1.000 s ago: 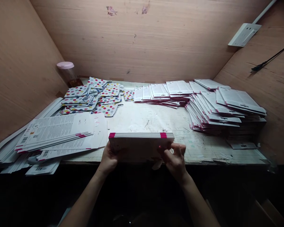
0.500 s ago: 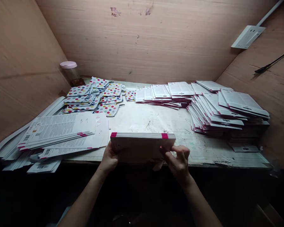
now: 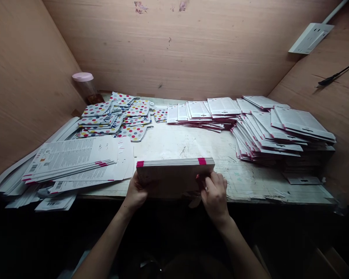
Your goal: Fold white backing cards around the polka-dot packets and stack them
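A stack of white cards with pink edge marks (image 3: 171, 174) stands on its side at the table's front edge, its edges facing up. My left hand (image 3: 136, 195) grips the stack's left end, the thumb on the near face. At the right end my right hand (image 3: 215, 193) has its fingers curled against the near face. A small reddish thing shows at its fingertips, too dark to make out. Flat printed cards (image 3: 72, 155) lie in a pile to the left of my left hand.
Dotted pouches (image 3: 136, 108) are piled at the back left beside a pink-lidded cup (image 3: 83, 77). Printed packets (image 3: 267, 128) are heaped from the back middle to the right. A white socket (image 3: 310, 38) is on the right wall.
The fingers of my right hand have curled in more closely, and the hand has shifted slightly left. The stack's right end has risen a little. The view has shifted slightly.
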Demonstrator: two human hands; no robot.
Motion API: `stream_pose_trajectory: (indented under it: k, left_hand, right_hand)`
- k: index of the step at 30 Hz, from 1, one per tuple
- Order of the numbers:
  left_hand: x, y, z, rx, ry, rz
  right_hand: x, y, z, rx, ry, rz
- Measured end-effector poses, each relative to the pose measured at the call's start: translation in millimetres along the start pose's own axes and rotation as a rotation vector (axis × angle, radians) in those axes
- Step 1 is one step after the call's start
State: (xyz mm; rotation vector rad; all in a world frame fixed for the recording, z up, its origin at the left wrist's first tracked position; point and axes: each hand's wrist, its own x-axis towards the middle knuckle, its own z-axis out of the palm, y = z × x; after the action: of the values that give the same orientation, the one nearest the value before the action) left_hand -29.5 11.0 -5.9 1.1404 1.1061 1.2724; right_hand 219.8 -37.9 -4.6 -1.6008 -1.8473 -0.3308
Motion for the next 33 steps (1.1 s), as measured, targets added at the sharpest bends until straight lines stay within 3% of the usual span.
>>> stream_pose_trajectory:
  k: [4,8,9,12,14,15,19,22,25,33]
  left_hand:
    - [-1,-2,-0.3,0.002,-0.001,0.015]
    - [-3,-4,0.7,-0.006,-0.015,0.032]
    - [-3,-4,0.9,-0.005,-0.016,0.034]
    - [-2,-4,0.4,-0.001,-0.018,0.032]
    - [-1,-5,-0.1,-0.002,-0.016,0.024]
    - [-1,-5,-0.2,-0.004,-0.012,0.019]
    - [1,-4,1.3,-0.016,0.006,0.009]
    - [2,-3,2.1,-0.013,0.011,0.0]
    - [2,2,0.7,-0.046,-0.012,-0.006]
    - [-6,24,-2.4,-0.049,-0.011,-0.031]
  right_hand:
    - [5,6,-1,0.076,0.02,-0.029]
    - [1,15,-27,0.304,0.265,0.161]
    - [-1,19,-38,0.337,0.259,0.202]
    - [-5,36,-61,0.389,-0.077,0.249]
    - [-5,42,-62,0.482,-0.282,0.307]
    - [-3,43,-57,0.573,-0.319,0.361]
    - [7,39,-24,1.077,-0.326,0.616]
    - [14,37,-13,1.288,-0.39,0.68]
    - [17,31,-21,1.492,-0.445,0.735]
    - [23,6,-44,1.774,-0.418,1.011]
